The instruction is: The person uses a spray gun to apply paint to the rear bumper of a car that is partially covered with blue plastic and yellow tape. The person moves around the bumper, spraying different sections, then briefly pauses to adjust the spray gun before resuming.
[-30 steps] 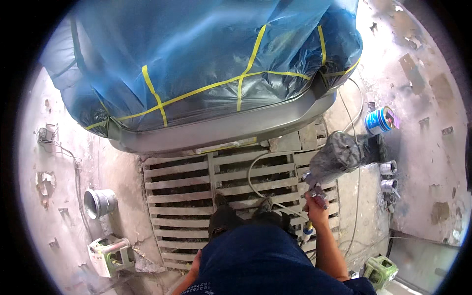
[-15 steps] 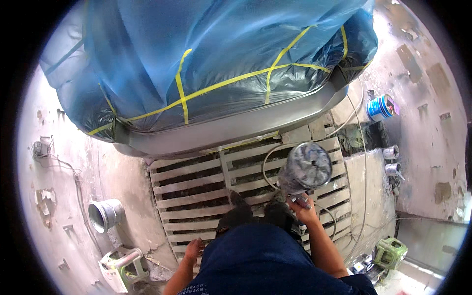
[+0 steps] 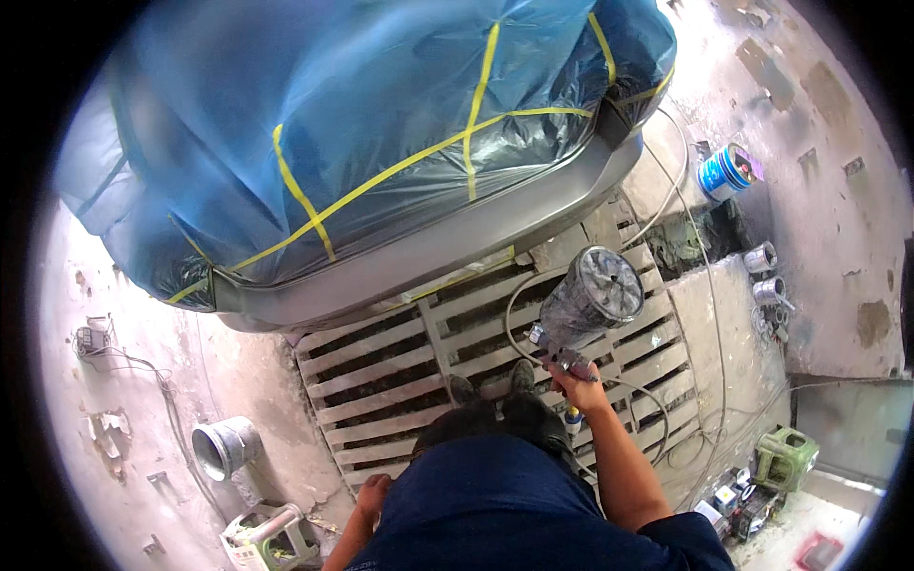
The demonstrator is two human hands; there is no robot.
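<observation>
A spray gun with a large paint-smeared cup on top is gripped in my right hand, in front of my legs. The fingers wrap round its handle. My left hand hangs low at my side, partly against my dark blue shirt; how its fingers lie is hard to make out. Ahead stands a vehicle end with a smooth grey bumper. Blue plastic sheeting covers the rest, fixed with yellow tape. The cup is apart from the bumper.
A slatted floor grate lies underfoot, with a pale hose looping on the right. A blue-and-white can and smaller tins stand by the right wall. To the left are a grey bucket and a stool; another green stool is rear right.
The view has turned, so the bumper now slants and sits further left. My right hand with the spray gun is slightly lower and further left in the picture.
</observation>
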